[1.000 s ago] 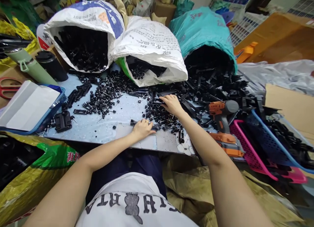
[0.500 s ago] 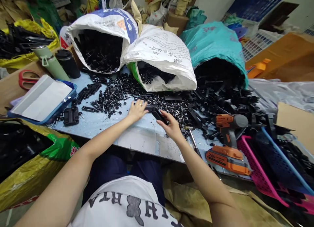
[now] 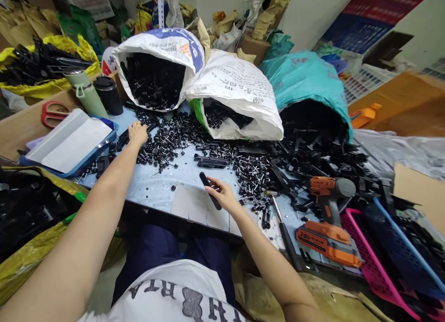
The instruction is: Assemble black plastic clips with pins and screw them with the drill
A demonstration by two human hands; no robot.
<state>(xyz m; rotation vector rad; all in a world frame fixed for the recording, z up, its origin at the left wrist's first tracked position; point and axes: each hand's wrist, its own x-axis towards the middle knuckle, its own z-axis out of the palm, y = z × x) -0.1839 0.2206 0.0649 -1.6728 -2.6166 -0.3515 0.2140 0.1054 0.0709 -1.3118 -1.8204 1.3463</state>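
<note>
My right hand (image 3: pixel 222 195) grips a long black plastic part (image 3: pixel 210 191) with rounded ends, held tilted just over the front of the blue work table (image 3: pixel 156 185). Over at the left, my left hand (image 3: pixel 138 133) reaches down among black parts beside the pile of small black pieces with metal pins (image 3: pixel 166 141). Its fingertips are partly hidden, so I cannot tell whether they hold anything. Between the hands, a flat black part (image 3: pixel 211 161) lies on the table. One loose pinned piece (image 3: pixel 174 186) sits near the front edge.
Behind the pile lie two white sacks (image 3: pixel 236 81) and a teal sack (image 3: pixel 306 76), mouths facing me. On the right are a hammer (image 3: pixel 283 220), an orange cordless drill (image 3: pixel 328 220) and a pink basket (image 3: pixel 378 271). A blue tray (image 3: pixel 74 167), green flask (image 3: pixel 86 95) and red scissors (image 3: pixel 52 113) stand left.
My left hand has moved from the middle of the table to the parts at the left. My right hand has drawn the black part towards me and slightly left.
</note>
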